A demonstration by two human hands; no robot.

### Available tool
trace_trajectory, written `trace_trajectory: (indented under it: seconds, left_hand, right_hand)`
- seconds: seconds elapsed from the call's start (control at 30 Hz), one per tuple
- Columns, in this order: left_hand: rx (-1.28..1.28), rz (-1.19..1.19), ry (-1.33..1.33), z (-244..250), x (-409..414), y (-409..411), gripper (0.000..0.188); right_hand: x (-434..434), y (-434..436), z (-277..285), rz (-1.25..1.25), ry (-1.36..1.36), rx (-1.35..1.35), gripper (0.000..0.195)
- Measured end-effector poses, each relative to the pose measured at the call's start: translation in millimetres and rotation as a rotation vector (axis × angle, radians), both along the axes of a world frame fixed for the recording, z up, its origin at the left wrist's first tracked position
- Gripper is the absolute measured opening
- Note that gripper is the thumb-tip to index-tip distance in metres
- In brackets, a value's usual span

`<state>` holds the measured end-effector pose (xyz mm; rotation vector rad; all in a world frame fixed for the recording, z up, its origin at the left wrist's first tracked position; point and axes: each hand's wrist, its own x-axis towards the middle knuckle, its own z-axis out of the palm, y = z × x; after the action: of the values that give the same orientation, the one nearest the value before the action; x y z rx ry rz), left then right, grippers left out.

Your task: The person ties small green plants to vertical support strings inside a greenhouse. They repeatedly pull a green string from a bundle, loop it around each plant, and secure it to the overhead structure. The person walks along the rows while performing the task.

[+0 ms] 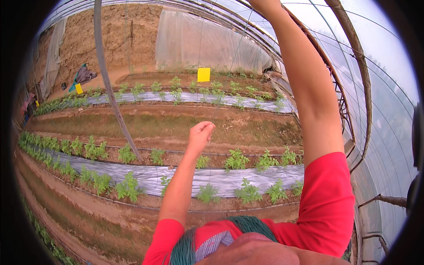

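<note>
My left hand (200, 132) is raised at chest height over the plant rows, thumb and fingertips pinched together; a thin, faint string seems to run down from it. My right arm reaches up past the top edge, so only the base and wrist of my right hand (265, 6) show, and its fingers are hidden. A bundle of green twine (250, 226) hangs around my neck and down over my red shirt. Below my left hand, young leafy plants (208, 193) grow along both sides of a silvery plastic mulch strip (225, 179). Thin strings hang from overhead.
A slanting pole (107, 79) stands to the left. Yellow cards (203, 75) hang above the far row. Overhead wires and a curved wooden pole (366, 79) lie to the right. Behind is an earthen wall (132, 36) with plastic sheeting (205, 43).
</note>
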<state>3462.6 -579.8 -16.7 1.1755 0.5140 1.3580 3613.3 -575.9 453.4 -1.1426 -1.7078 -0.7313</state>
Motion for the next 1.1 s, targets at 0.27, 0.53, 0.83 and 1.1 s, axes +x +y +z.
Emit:
trace_trajectory:
  seconds: [0.27,0.53,0.83,1.1]
  left_hand:
    - [0.023,0.031,-0.022,-6,-4,1,0.014]
    - [-0.082,0.079,-0.051,-51,18,13,0.015]
    - [-0.046,0.006,0.164,-74,30,-6,0.016]
    - [-0.165,-0.087,0.755,-307,2,-49,0.04]
  right_hand:
    - [42,37,-18,0.064,0.012,0.53,0.021]
    - [83,51,-1,0.683,0.715,0.157,0.02]
    - [79,-115,-133,0.858,0.397,-0.156,0.021]
    - [100,-326,-371,1.576,0.547,-1.209,0.022]
